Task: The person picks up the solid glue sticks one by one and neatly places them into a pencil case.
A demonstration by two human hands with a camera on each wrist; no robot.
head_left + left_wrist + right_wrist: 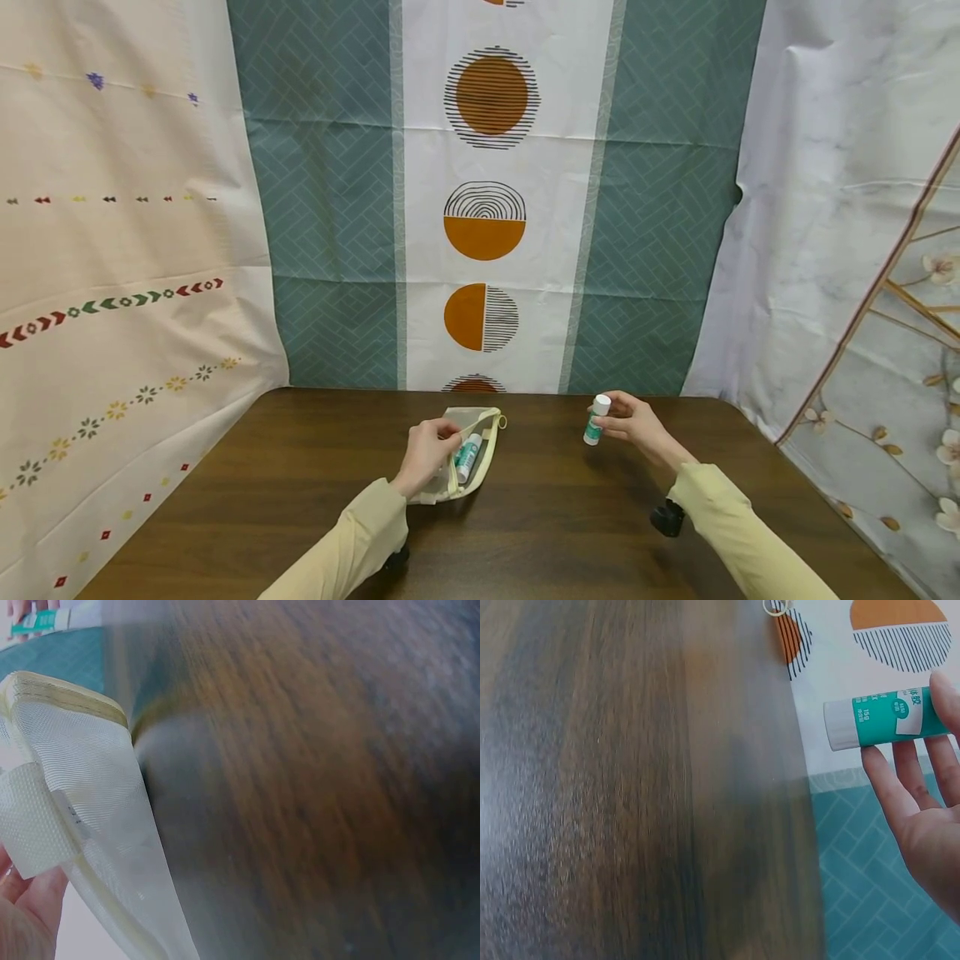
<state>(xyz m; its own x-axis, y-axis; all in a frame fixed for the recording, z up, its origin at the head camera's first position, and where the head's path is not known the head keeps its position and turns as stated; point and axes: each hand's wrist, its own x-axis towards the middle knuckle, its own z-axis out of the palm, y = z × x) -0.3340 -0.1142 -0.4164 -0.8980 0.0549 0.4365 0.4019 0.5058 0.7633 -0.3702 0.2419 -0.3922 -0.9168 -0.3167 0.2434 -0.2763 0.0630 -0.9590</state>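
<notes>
In the head view my left hand (pixel 429 454) pinches the upper edge of a pale yellow mesh zipper pouch (pixel 480 475), whose mouth gapes. Inside the pouch lies a white and green glue stick (pixel 468 457), with more green showing beside it, partly behind my fingers. The left wrist view shows the pouch's mesh side (pixel 97 765) and fabric tab close up, the thumb against the edge. Off to the right, my right hand (pixel 636 423) holds another glue stick (pixel 896 718), green-labelled with white ends, between thumb and fingers. It stands nearly upright, slightly tilted, in the head view.
A dark brown wooden table (pixel 540 533) lies under both hands. At its far edge hangs a teal and white curtain (pixel 495 250) with orange circles. Patterned cloths flank the left and right sides. The pouch's zipper ring (pixel 502 422) sticks out at its far right corner.
</notes>
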